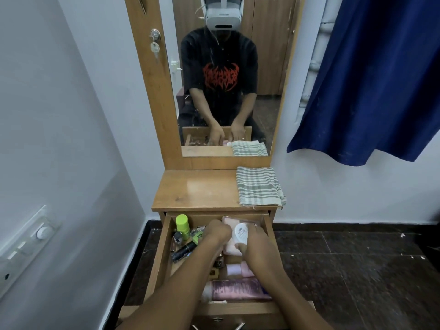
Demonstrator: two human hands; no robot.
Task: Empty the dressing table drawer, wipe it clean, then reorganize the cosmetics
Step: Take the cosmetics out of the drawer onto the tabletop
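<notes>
Emptying barely begun: the open drawer (159,258) remains full of cosmetics, the right hand (256,244) closed around a white bottle (240,235), the left hand (217,232) curled among them, cloth (259,186) unused on the bare worktop (195,189).

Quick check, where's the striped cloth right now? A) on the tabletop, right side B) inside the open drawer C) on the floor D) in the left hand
A: the striped cloth lies folded on the right side of the dressing table top, while both hands are down in the open drawer.
</notes>
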